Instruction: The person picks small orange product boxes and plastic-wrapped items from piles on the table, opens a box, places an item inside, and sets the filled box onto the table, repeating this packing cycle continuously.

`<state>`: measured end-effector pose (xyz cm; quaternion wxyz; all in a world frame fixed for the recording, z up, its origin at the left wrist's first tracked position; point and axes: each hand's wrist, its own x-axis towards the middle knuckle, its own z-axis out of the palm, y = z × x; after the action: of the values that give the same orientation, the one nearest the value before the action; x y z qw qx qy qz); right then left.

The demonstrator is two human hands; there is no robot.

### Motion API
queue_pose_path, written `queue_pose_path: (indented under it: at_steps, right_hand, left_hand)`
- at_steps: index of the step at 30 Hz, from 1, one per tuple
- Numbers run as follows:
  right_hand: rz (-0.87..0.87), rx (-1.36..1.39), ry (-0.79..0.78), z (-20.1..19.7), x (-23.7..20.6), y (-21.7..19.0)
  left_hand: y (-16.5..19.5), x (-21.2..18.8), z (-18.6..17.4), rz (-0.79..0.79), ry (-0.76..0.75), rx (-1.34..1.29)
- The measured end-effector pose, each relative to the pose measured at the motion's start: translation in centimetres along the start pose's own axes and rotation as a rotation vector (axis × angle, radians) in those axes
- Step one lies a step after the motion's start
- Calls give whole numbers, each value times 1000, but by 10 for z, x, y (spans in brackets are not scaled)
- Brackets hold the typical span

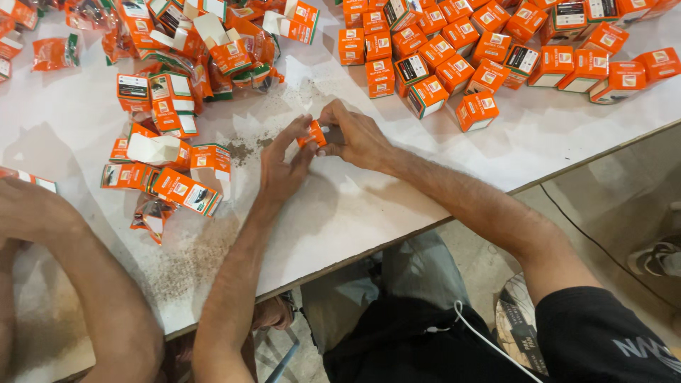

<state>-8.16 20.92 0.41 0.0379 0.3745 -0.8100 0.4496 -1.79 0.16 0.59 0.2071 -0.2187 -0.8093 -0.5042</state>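
- Head view, looking down on a white table (440, 184) strewn with small orange cartons.
- Held at the table's middle: one small orange box (313, 134), pinched between left hand (282, 167) and right hand (358, 135), fingertips pressed on its ends.
- Right of the box: closed boxes in rows (489, 50). Left of it: open cartons in a heap (177, 99), beside dark spilled grit (241, 150).
- Best handled squarely, with flaps folded flat and light pressure, to avoid crushing.
- Far left of the box: another person's forearm (85, 276).

both hands on one small orange box (313, 133) | left hand (282, 167) + right hand (357, 135) pinching it | white table (340, 206) | closed orange boxes (489, 57) piled behind
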Motion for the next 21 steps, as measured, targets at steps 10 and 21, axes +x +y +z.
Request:
queue_pose_path:
  at_steps: [10,21]
  right_hand:
    - [-167,-143,-26,1,-1,-3]
    - [-80,-961,289,-44,21,37]
  left_hand:
    - [12,-2,-3,257,-128,359]
    - [35,-30,-42,190,184,919]
